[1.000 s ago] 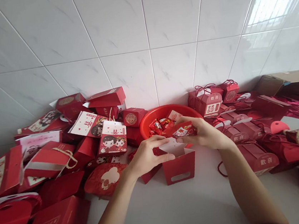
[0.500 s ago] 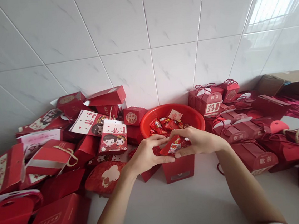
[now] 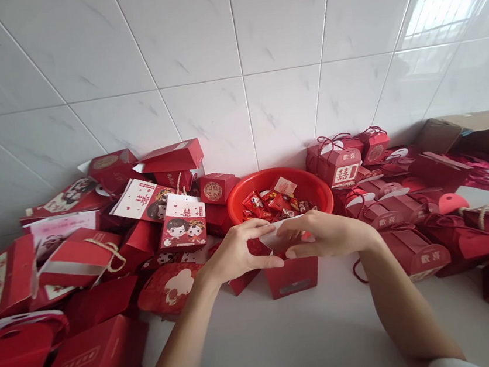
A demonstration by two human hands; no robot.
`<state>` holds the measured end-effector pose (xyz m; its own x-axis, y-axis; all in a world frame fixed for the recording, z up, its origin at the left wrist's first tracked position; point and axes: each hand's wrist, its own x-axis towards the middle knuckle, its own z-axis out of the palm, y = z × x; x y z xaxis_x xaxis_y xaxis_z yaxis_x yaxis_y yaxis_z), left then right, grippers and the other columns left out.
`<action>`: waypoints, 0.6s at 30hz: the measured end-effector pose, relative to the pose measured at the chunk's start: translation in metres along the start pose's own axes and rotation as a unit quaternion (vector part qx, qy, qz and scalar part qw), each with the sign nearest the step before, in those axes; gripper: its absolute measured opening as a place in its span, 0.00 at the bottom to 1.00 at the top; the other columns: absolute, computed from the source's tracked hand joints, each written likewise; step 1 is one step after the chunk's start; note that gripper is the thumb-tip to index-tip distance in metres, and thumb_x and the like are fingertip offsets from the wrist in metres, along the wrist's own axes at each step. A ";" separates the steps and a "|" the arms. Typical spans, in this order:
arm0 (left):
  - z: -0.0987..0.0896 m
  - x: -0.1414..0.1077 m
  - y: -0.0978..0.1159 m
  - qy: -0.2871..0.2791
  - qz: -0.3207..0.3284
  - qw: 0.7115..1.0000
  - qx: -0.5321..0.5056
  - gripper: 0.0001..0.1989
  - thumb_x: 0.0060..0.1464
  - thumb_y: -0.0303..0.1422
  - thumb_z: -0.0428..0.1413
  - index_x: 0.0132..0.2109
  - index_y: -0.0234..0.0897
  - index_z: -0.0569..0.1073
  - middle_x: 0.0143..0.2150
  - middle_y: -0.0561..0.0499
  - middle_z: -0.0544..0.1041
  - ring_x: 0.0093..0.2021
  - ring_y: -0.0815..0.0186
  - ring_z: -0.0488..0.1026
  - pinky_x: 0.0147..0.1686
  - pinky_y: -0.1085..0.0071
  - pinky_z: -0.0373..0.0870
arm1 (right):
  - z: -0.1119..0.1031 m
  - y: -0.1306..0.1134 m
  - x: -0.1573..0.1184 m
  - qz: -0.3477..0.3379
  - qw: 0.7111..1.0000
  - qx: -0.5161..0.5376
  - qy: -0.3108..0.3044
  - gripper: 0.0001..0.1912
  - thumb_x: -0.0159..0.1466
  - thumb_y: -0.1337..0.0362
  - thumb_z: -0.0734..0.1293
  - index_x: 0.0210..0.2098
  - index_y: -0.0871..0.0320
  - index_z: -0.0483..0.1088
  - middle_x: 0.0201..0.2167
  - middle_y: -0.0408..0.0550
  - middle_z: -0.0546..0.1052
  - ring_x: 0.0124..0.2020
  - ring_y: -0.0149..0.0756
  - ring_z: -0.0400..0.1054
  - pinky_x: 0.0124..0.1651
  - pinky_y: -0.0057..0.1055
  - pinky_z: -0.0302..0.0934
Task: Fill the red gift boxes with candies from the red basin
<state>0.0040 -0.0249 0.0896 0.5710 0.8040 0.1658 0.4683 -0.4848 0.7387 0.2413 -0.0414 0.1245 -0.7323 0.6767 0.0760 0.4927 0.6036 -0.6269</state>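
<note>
A red paper gift box (image 3: 293, 279) stands upright on the white table, its top open and its pale inner wall showing. My left hand (image 3: 239, 252) is at the box's upper left, thumb and fingers apart, with no candy in it. Over the opening is my right hand (image 3: 325, 234), its thumb and fingers spread around an empty gap; part of the fingers is hidden behind the hand. Whether either hand touches the box rim, I cannot tell. Just behind the box sits a red plastic basin (image 3: 323, 189) with wrapped candies (image 3: 255, 203) in it.
Red gift boxes with cartoon couples (image 3: 183, 229) are heaped on the left. On the right stand maroon boxes with cord handles (image 3: 335, 164) and an open cardboard carton (image 3: 442, 132). A tiled wall (image 3: 201, 112) closes off the back.
The red-wrapped candy that was between both hands has left them and is out of sight, over the box opening. My fingers have parted, and the view has shifted slightly.
</note>
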 end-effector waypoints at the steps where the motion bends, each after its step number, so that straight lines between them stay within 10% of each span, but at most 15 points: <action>1: 0.000 0.000 0.000 0.001 0.002 1.000 0.000 0.33 0.42 0.44 0.72 0.56 0.43 0.78 0.58 0.47 0.77 0.57 0.53 0.75 0.58 0.62 0.72 | 0.000 0.001 -0.001 0.003 1.000 -0.001 0.004 0.15 0.67 0.60 0.68 0.52 0.57 0.74 0.42 0.48 0.81 0.38 0.36 0.74 0.39 0.28 0.65; 9: 0.000 -0.001 -0.002 -0.003 0.025 0.999 0.043 0.30 0.49 0.43 0.68 0.59 0.44 0.76 0.60 0.47 0.75 0.58 0.55 0.75 0.58 0.62 0.73 | -0.005 0.006 -0.007 0.005 0.996 -0.003 0.089 0.11 0.65 0.61 0.69 0.46 0.58 0.75 0.42 0.49 0.81 0.42 0.38 0.76 0.44 0.31 0.68; 18: 0.011 0.007 -0.016 0.081 0.078 0.993 0.019 0.25 0.56 0.31 0.63 0.60 0.39 0.74 0.58 0.45 0.78 0.58 0.56 0.76 0.58 0.62 0.73 | -0.010 0.019 -0.007 0.081 0.984 -0.066 0.145 0.32 0.59 0.57 0.73 0.62 0.53 0.68 0.54 0.52 0.77 0.52 0.47 0.73 0.51 0.38 0.69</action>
<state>0.0085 -0.0153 0.0719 0.5238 0.7619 0.3811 0.4104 -0.6177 0.6708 0.2605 -0.0310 0.1197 -0.4840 0.8486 0.2137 0.6629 0.5150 -0.5434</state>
